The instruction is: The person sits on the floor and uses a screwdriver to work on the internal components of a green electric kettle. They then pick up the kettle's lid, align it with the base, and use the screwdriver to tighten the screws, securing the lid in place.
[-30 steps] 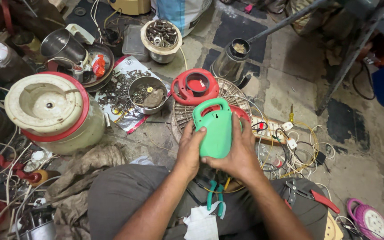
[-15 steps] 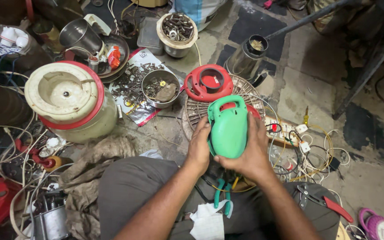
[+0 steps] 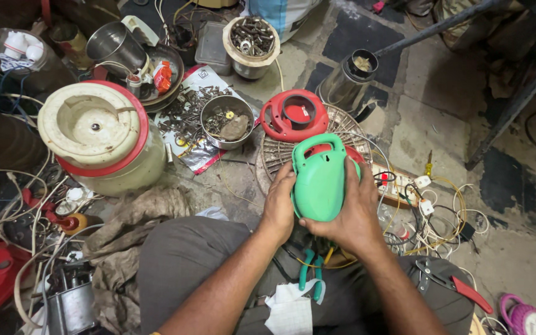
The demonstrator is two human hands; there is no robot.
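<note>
Both my hands grip a green plastic appliance casing (image 3: 319, 181) with a handle at its top, held over my lap. My left hand (image 3: 278, 203) clasps its left side. My right hand (image 3: 350, 211) wraps its right side and underside. Behind the casing a red plastic casing (image 3: 294, 115) lies on a round wire fan grille (image 3: 278, 156). Green-handled pliers (image 3: 308, 273) rest on my lap under the casing, beside a folded white paper (image 3: 290, 310).
A cream and red mixer base (image 3: 97, 136) stands left. Steel bowls of screws (image 3: 224, 121), a tub of metal parts (image 3: 250, 38), a steel jar (image 3: 347, 84), tangled wires (image 3: 432, 217), a power strip (image 3: 392, 186) and a rag (image 3: 128, 232) crowd the floor.
The view has shifted slightly, so everything sits a little lower and to the right. My hands have kept their grip on the green casing, turning it slightly.
</note>
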